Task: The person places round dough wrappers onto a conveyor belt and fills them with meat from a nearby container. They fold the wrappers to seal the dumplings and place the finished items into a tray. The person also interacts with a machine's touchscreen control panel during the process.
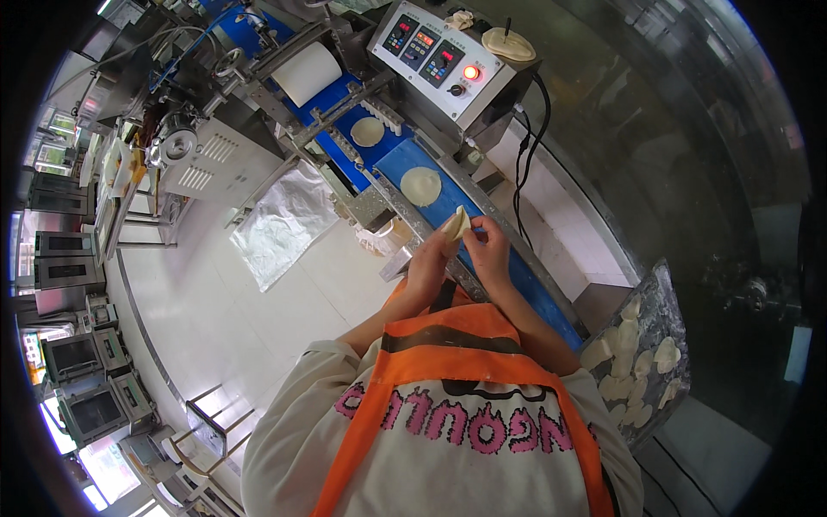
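Observation:
Both hands meet above the blue conveyor belt [526, 278], pinching one folded piece of dough [457, 224]. My left hand [431, 262] grips it from the left side, and the fingers of my right hand [489, 249] press its right edge. Just beyond them a flat round dough wrapper [420, 187] lies on the belt. Farther up, a second dough round [367, 132] rests on the darker blue belt section, near a metal crossbar. Whether the folded piece holds a filling is hidden.
A control box [439, 61] with lit displays and a glowing red lamp stands beyond the belt, dough pieces on top. Black cables [533, 161] hang from it. At right, a floured tray [665, 304] carries several dough pieces. A white roller [307, 74] spans the upper belt.

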